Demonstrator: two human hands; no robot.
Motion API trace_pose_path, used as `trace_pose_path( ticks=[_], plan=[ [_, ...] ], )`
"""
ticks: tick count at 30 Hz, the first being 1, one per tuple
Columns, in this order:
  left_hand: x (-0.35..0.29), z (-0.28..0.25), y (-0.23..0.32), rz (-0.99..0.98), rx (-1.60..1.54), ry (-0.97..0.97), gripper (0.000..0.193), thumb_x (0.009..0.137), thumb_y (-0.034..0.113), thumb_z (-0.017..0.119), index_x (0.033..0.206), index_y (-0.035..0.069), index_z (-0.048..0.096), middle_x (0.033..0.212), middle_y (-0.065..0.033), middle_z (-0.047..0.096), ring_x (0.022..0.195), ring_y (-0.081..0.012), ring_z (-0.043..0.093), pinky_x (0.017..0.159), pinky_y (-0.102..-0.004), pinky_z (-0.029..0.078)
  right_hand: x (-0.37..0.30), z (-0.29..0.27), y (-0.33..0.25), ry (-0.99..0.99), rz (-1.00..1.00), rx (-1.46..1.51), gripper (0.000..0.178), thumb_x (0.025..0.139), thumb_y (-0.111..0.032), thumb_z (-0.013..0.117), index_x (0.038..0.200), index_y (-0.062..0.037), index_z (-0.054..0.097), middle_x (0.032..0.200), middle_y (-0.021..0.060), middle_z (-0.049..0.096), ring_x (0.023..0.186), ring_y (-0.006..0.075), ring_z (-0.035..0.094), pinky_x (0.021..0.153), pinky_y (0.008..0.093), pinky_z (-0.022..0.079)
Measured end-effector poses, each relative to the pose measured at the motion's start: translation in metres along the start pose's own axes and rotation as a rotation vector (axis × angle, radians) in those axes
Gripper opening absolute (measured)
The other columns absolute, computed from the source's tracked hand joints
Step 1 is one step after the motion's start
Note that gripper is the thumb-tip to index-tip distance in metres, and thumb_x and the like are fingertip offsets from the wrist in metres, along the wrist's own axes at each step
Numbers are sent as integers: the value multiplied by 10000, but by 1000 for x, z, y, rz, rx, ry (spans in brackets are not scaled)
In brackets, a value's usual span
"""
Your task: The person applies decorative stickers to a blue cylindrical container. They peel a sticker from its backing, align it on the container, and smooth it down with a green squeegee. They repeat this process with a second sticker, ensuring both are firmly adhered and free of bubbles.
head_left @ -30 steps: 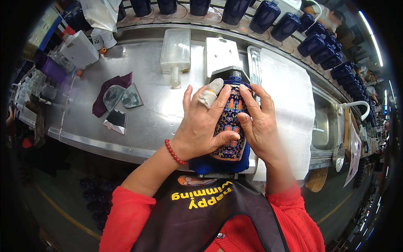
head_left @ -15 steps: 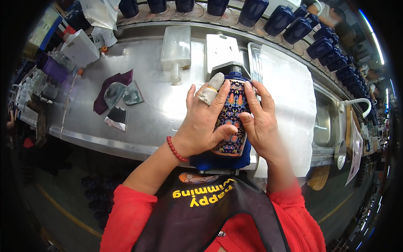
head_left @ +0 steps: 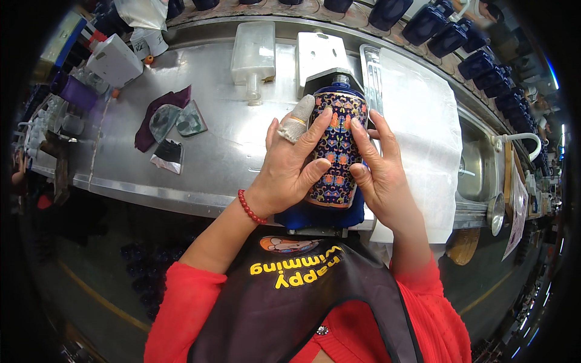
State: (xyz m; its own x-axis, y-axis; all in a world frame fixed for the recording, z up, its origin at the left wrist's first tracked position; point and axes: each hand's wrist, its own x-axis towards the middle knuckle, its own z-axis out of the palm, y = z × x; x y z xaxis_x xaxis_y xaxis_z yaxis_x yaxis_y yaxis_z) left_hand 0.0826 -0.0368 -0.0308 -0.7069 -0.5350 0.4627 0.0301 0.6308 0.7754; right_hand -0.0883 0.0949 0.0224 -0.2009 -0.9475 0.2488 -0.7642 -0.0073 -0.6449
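Observation:
A dark blue bottle (head_left: 344, 88) with a colourful flower-patterned decal (head_left: 336, 154) over its front lies in front of me, neck pointing away. Its lower end is by a blue support (head_left: 296, 218) near the table edge. My left hand (head_left: 284, 163) rests along the bottle's left side, fingers stretched, index fingertip and thumb tip on the decal. A grey cloth cover (head_left: 298, 118) sits on one of its fingers. From the right, my right hand (head_left: 387, 172) touches the decal with spread fingers and thumb. Neither hand is wrapped round the bottle.
Beyond the bottle are a clear plastic bottle-shaped container (head_left: 253, 54), a white block (head_left: 321, 51) and a metal tray (head_left: 371, 69). A white cloth (head_left: 417, 139) lies at right, beside a sink (head_left: 475, 151). Purple cloth (head_left: 145, 130) and green pads (head_left: 192, 119) lie left. Blue bottles (head_left: 390, 11) line the back.
My right fingers and left index fingertip have slid toward me over the decal, uncovering its upper part. The whole view has shifted, so the table and bottle appear higher in the picture.

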Motion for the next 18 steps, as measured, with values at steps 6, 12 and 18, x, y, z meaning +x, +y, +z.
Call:
trace_pose_path(
  ticks=[6,12,18],
  plan=[
    [-1,0,3,2,70,-15,669,1020,526,516,1577,171,411,1602,-221,356,1468,-408,337,1167,-653,82,-2,2,-1,-13,-9,-70,549,984,-242,653,1514,-211,514,1575,293,320,1359,469,430,1131,498,384],
    [-2,-2,3,12,-3,0,665,1023,543,501,1577,187,412,1597,-215,367,1468,-405,339,1161,-665,79,-5,-2,-4,-24,1,-27,584,961,-195,670,1521,-213,503,1571,289,319,1358,470,427,1124,503,390],
    [-3,0,5,32,68,-15,675,1021,572,481,1574,189,418,1595,-209,373,1461,-402,347,1161,-659,81,-9,-2,-3,-58,-5,-52,592,947,-183,683,1513,-204,510,1576,278,312,1330,454,447,1114,495,400]
  ],
)
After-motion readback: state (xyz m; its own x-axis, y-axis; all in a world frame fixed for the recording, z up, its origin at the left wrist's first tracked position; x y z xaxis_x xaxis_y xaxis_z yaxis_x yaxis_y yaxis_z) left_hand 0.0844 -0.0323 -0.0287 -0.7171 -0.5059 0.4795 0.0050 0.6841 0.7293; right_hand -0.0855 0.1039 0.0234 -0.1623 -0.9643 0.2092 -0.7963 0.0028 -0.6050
